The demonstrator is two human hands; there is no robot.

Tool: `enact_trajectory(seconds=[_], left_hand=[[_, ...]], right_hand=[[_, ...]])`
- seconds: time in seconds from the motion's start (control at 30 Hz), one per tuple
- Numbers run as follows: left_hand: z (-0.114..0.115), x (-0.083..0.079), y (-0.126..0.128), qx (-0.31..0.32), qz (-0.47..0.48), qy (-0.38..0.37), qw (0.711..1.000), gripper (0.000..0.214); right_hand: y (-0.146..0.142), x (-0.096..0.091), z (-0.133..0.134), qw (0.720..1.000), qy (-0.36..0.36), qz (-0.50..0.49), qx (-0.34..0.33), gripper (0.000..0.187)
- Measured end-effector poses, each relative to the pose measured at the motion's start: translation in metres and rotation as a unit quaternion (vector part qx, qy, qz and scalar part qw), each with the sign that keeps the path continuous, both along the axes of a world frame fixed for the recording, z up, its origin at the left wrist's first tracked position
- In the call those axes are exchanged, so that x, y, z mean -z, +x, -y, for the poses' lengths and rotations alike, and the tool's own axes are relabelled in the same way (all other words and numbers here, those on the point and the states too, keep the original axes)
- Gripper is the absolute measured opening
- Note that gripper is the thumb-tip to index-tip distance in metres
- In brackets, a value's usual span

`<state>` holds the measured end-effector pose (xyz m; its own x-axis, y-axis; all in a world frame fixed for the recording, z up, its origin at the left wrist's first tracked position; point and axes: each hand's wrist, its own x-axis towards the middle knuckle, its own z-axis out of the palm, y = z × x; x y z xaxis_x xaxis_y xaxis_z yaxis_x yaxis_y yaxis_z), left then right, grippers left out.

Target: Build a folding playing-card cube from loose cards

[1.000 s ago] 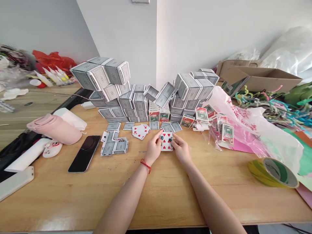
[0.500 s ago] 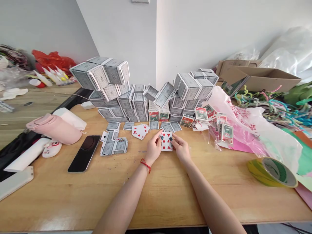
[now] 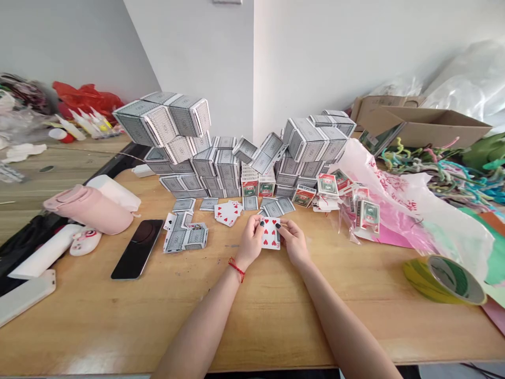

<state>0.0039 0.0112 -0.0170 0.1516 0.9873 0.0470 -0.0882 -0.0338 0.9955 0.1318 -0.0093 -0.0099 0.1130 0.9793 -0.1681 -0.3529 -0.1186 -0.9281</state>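
Note:
Between my two hands a playing card (image 3: 271, 234), the six of hearts, is held face up above the table. My left hand (image 3: 251, 241) grips its left edge, thumb on the face. At the right edge, my right hand (image 3: 292, 243) pinches it with the thumb on top; the fingers underneath are partly hidden. Just beyond lie face-down cards (image 3: 278, 206) and a small fan of red-suit cards (image 3: 228, 213). To the left rests a partly built piece of folded cards (image 3: 185, 234). Behind stand stacked blocks of folded cards (image 3: 226, 166) with grey patterned backs.
On the left are a black phone (image 3: 137, 250), a pink bottle (image 3: 89, 208) and a white power strip-like bar (image 3: 27, 297). At right lie a tape roll (image 3: 444, 279), card boxes (image 3: 367, 216), a plastic bag (image 3: 398, 195) and a cardboard box (image 3: 430, 126).
Both hands have brought the six of hearts slightly down toward me. The card's grip is otherwise much the same, and the surrounding things stay in place.

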Motion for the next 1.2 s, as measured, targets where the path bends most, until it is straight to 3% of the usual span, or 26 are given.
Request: enact_trajectory(seconds=[0.4, 0.73, 0.93, 1.03, 1.2], left_hand=[[0.001, -0.001, 0.0, -0.022, -0.011, 0.004, 1.0, 0.011], [0.003, -0.015, -0.001, -0.075, -0.021, 0.016, 0.997, 0.009], [0.005, -0.015, -0.002, -0.043, 0.049, -0.027, 0.998, 0.015], [0.004, -0.016, -0.001, -0.028, 0.039, -0.037, 0.998, 0.02], [0.002, -0.014, -0.001, -0.043, -0.046, 0.039, 0.997, 0.027]], right_hand=[[-0.003, 0.004, -0.001, 1.0, 0.017, 0.015, 0.006, 0.02], [-0.005, 0.006, 0.0, 0.998, 0.02, 0.053, -0.001, 0.017], [-0.008, 0.001, 0.003, 0.999, 0.028, 0.043, 0.004, 0.011], [-0.008, 0.001, 0.003, 0.999, 0.03, 0.024, 0.019, 0.009], [-0.006, 0.006, 0.001, 0.998, 0.04, 0.019, 0.034, 0.009]])
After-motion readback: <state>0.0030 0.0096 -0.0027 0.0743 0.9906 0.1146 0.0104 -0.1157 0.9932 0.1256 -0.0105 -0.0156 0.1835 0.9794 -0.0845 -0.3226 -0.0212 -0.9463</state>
